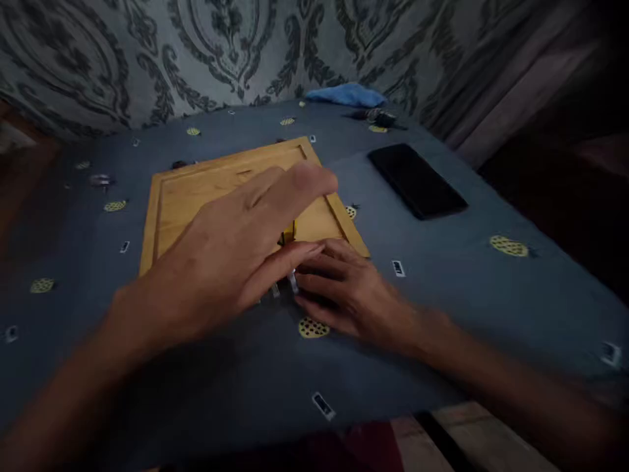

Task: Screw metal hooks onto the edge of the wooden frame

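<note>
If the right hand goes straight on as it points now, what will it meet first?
Probably the left hand, whose thumb lies close by the fingertips of the right hand. Depth is unclear; it might pass underneath.

a blue-grey table [422,354] bears a wooden board [191,196] and phone [417,182].

From here I take this for a room in a home: a patterned cloth [432,288] covers the table, damask-like wallpaper or curtain [211,52] rises behind, and a wooden board [196,190] lies on top (pineapples, of all prints, dot the cloth).
</note>
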